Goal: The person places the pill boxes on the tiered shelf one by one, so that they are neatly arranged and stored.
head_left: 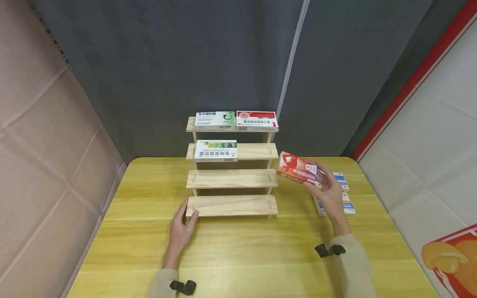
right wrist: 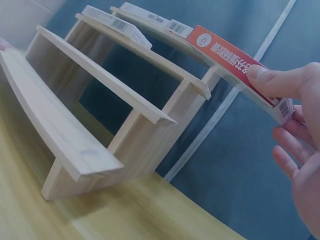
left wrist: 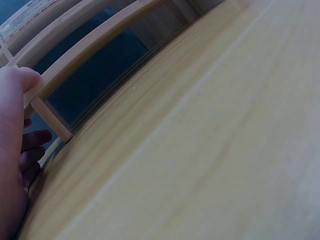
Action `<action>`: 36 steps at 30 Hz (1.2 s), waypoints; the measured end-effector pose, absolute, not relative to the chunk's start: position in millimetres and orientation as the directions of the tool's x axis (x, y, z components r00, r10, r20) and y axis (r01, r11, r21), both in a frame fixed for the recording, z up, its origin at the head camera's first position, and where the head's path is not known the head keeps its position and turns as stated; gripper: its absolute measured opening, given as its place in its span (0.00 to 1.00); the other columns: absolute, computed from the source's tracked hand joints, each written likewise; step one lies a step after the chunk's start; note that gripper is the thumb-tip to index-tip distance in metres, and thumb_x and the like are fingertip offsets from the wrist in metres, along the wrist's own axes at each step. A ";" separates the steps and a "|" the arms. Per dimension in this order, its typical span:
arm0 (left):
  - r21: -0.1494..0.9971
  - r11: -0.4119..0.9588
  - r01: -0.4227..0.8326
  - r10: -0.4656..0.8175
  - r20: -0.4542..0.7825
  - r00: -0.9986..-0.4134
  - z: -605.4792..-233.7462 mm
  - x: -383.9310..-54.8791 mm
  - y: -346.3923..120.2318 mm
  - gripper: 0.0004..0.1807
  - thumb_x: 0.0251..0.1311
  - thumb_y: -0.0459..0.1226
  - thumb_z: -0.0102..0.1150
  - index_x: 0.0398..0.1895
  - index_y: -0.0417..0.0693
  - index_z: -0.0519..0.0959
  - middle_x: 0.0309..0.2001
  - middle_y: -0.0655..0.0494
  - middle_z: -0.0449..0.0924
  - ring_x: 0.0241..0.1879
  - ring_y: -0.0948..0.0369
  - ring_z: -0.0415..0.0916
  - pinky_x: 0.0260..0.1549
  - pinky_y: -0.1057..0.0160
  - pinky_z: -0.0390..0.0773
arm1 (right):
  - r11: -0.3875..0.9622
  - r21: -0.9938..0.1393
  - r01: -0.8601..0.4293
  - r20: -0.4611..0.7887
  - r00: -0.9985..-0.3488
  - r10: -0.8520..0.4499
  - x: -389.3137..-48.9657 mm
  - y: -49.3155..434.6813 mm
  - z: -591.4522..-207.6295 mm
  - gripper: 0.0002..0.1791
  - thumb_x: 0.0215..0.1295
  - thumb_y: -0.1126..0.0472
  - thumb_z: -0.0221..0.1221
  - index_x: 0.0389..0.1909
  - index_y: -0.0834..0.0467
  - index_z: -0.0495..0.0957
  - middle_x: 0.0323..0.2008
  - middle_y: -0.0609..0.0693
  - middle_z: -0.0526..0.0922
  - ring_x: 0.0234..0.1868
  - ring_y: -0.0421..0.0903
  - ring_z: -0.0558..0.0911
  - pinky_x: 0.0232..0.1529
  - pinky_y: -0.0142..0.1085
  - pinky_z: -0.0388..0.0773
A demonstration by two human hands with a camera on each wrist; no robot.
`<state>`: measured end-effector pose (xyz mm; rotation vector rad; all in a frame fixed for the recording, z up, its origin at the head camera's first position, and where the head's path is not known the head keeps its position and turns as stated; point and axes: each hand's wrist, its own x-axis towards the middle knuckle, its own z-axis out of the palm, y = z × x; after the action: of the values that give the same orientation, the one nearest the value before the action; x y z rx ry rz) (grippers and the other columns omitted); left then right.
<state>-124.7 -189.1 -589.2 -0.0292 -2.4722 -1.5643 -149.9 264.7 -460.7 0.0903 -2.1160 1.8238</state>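
My right hand [head_left: 331, 198] pinches a red-and-white medicine box [head_left: 295, 166] by its right end, thumb on the near face. The box is held tilted, just right of a stepped wooden display rack [head_left: 232, 205]. In the right wrist view the thumb presses the printed side of the red box [right wrist: 227, 57], fingers behind its end. At the rack's lowest board, my left hand [head_left: 179, 232] grips the left end; in the left wrist view its thumb lies over the board's edge and the other fingers are below.
On the top step lie a green-and-white box [head_left: 215, 120] and a red-and-white box [head_left: 257, 121]. A white-and-green box [head_left: 215, 150] occupies the second step's left half. Blue-and-white boxes [head_left: 348, 205] lie on the wooden table [head_left: 238, 256] at right, partly behind my right hand. A grey panel [head_left: 186, 62] stands behind.
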 end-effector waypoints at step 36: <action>0.898 0.421 0.126 -0.096 0.182 -0.979 -587.4 -123.4 -188.6 0.36 0.72 0.47 0.58 0.78 0.48 0.60 0.76 0.42 0.61 0.76 0.41 0.58 0.77 0.40 0.56 | 0.393 -0.859 -0.329 0.368 -0.930 0.025 -199.9 215.9 -423.1 0.39 0.63 0.69 0.67 0.75 0.63 0.63 0.71 0.62 0.69 0.70 0.59 0.70 0.71 0.53 0.70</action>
<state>-123.4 -188.6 -587.4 -0.0267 -2.4689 -1.5868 -199.9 215.9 -423.1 0.2643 -2.3348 1.5485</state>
